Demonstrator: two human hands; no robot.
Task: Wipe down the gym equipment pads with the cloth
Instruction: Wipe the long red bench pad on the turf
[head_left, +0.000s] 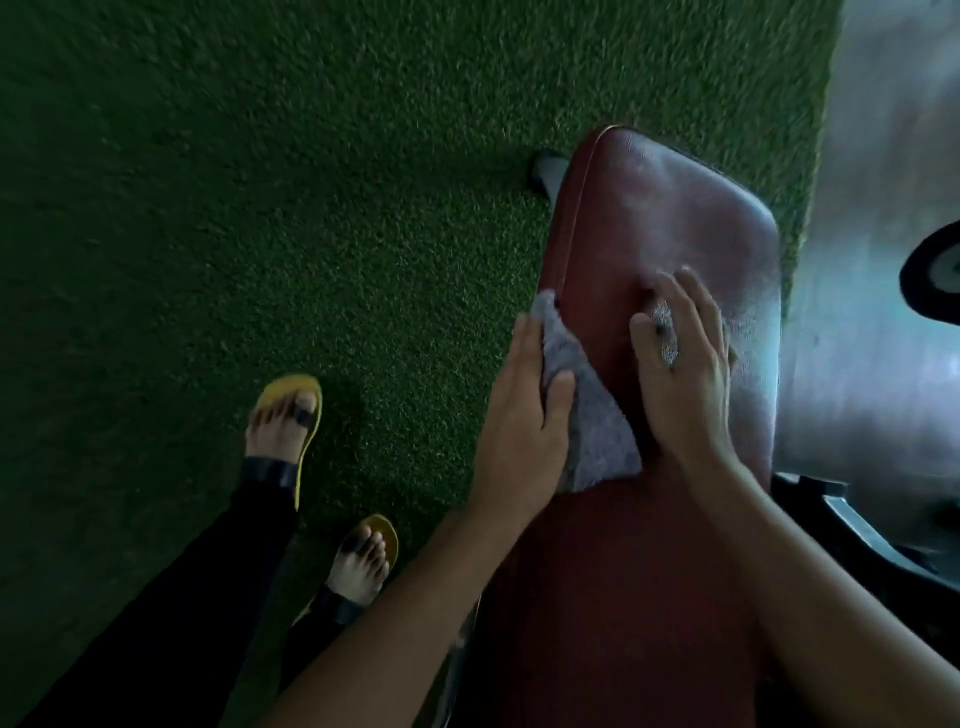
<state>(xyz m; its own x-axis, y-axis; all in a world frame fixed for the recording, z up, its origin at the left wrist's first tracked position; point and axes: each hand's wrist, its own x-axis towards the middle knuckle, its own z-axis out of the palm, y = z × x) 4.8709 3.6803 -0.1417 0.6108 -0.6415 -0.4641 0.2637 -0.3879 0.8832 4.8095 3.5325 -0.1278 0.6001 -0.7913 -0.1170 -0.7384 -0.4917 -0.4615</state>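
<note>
Green artificial turf (260, 182) fills the left and far side of a dim downward view. At the near left stand the person's feet in yellow sandals (291, 387), below dark trousers (182, 597). Right of centre, a long dark red bench pad (675, 208) runs from near to far, with a dark bench leg (545, 166) showing on the turf at its far left corner. The left hand (519, 421) lies over the pad's left edge with fingers fairly straight and the thumb on top, pressing a grey cloth (592, 426) against the pad about halfway along. The right hand (685, 379) lies just beside it on the pad's top, fingers spread and flat. A fuzzy grey patch shows between those fingers, but whether it is the same cloth cannot be told. Beyond the hands the far end of the pad carries a pale sheen, which may be glare or damp. Wiping looks well under way at mid-pad, with the near stretch and any other pads likely still to do. Right of the pad lies smooth grey floor (883, 156), with dark metal framing (857, 525) near and a dark round object (935, 280) at the right edge.
</note>
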